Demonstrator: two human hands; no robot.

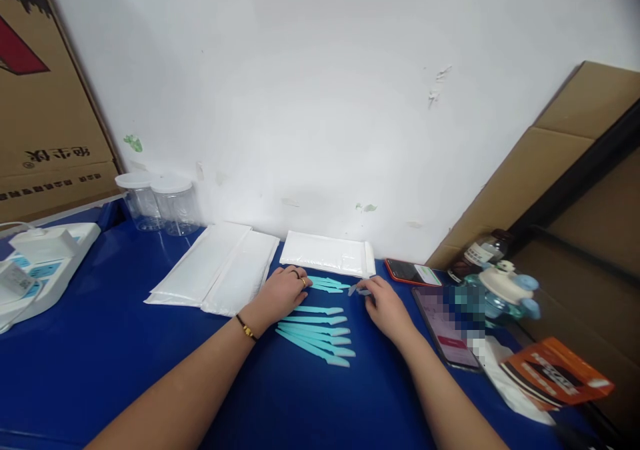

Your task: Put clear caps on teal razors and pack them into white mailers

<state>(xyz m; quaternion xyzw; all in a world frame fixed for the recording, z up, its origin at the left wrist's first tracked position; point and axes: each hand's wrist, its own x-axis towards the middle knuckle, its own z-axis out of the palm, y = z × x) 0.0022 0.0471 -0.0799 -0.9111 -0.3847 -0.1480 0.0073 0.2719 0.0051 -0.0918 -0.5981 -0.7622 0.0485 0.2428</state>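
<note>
Several turquoise razor-like sticks (315, 331) with pale blade ends lie fanned out on the blue table, blades toward the right. Above them, a smaller group of turquoise sticks (327, 285) lies between my hands. My left hand (286, 293) has its fingers closed on the left ends of that upper group. At its right end, my right hand (385, 307) pinches small greyish translucent pieces (359, 290). A white padded envelope (325, 253) rests just behind, against the wall.
More white envelopes (220, 267), clear jars (175, 207) and a power strip (60, 270) are at the left. Phones (413, 272), a brown bottle (480, 253), a blue-lidded bottle (505, 290) and an orange packet (557, 373) stand or lie at the right.
</note>
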